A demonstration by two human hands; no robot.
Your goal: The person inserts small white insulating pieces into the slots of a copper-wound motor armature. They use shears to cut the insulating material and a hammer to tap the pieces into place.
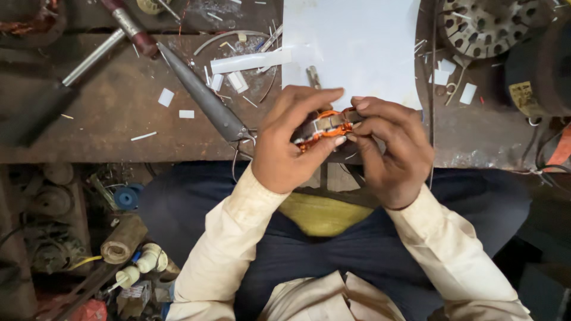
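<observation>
A: While both hands are raised over the rusty brown metal counter, what do they hold?

B: Left hand and right hand both grip the small metal stator wound with orange copper wire, just below the white paper sheet.

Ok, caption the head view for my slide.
Both hands, left hand and right hand, hold a small metal stator wound with orange copper wire over a rusty workbench.
</observation>
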